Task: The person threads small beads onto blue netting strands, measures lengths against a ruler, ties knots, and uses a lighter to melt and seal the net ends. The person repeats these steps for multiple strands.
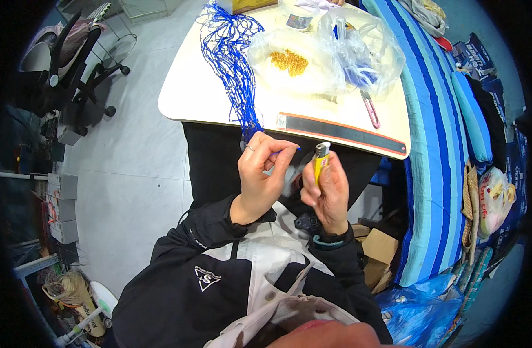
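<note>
My left hand (pixel 260 168) is closed in a pinch on a blue cord, whose short end (pixel 299 149) sticks out past the fingertips toward the right. From that hand a long bundle of blue cords (pixel 228 64) runs up over the table's left side, with small pale bits along the strands. A yellow lighter (pixel 321 162) with a metal top is gripped upright in my right hand (pixel 331 194), a short gap away from the cord end. No flame shows. Both hands are held just off the table's near edge.
On the white table (pixel 185 87) lie a black ruler with an orange edge (pixel 347 134), a pink cutter (pixel 371 110), a plastic bag with gold beads (pixel 289 62) and another clear bag (pixel 364 52). A blue striped bed (pixel 431 174) borders the right; an office chair (pixel 75 69) stands left.
</note>
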The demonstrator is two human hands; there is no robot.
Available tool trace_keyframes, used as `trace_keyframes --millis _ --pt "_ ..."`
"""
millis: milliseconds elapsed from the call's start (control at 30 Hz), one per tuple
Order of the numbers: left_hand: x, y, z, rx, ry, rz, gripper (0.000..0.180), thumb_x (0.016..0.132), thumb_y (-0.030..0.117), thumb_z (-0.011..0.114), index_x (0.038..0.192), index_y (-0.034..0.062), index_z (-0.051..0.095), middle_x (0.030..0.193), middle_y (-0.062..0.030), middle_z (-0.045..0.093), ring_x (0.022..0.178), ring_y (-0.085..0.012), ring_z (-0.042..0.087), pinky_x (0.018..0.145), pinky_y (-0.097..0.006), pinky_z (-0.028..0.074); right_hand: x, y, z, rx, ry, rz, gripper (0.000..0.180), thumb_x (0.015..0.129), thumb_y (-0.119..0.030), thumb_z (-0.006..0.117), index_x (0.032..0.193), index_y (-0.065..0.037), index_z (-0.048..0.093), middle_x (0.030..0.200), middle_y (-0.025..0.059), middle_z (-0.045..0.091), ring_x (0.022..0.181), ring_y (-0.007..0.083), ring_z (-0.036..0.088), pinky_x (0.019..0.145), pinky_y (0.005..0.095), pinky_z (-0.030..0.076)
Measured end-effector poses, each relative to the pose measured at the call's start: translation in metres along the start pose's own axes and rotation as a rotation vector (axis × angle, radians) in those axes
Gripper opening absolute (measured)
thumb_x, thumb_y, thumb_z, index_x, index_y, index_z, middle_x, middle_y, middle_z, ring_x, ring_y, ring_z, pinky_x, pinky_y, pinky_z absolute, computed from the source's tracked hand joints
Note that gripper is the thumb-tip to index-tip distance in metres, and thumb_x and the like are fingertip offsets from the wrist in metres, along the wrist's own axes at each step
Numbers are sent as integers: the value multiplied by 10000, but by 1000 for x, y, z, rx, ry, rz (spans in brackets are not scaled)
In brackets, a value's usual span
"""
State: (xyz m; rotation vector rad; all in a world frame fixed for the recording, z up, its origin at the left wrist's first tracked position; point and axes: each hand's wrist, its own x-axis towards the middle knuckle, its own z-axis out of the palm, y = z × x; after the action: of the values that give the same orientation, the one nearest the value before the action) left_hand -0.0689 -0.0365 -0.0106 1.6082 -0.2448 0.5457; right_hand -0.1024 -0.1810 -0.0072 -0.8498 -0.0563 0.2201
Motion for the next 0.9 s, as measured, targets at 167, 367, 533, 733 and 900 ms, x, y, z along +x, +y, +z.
trace_keyframes --millis 167,367,533,733,900 --pt "-1 4 -2 97 -3 57 77 826 -41 695 885 9 690 767 -23 533 591 -67 446 496 -207 343 1 13 -5 -79 -86 22 396 1048 -424 342 1082 -42 441 779 1 433 622 48 347 520 188 285" --pt "-6 3 -1 119 -22 163 139 793 -57 713 910 17 699 750 -57 550 626 -138 568 510 -251 443 2 16 -4 -323 163 45 631 997 -583 327 653 -67 447 568 -63 351 490 29 248 454 225 167" --pt "-8 -1 1 192 -8 281 144 796 -55 724 916 22 705 764 -41 540 583 -109 487 477 -228 360 7 22 3 -375 182 14 573 978 -607 346 701 -110 413 548 -63 351 460 25 265 411 198 188" --pt "-9 -2 2 205 8 320 144 796 -59 730 916 19 708 761 -38 539 585 -92 466 473 -216 335 7 27 2 -333 136 -35 548 969 -616 390 730 -123 398 567 -62 376 455 12 280 395 180 197" --pt "-7 -1 0 218 -8 343 173 783 -59 716 936 16 686 746 -69 561 555 -171 566 443 -267 423 7 27 7 -405 227 -7 639 946 -649 366 646 -87 413 561 -62 363 481 21 272 435 206 198"
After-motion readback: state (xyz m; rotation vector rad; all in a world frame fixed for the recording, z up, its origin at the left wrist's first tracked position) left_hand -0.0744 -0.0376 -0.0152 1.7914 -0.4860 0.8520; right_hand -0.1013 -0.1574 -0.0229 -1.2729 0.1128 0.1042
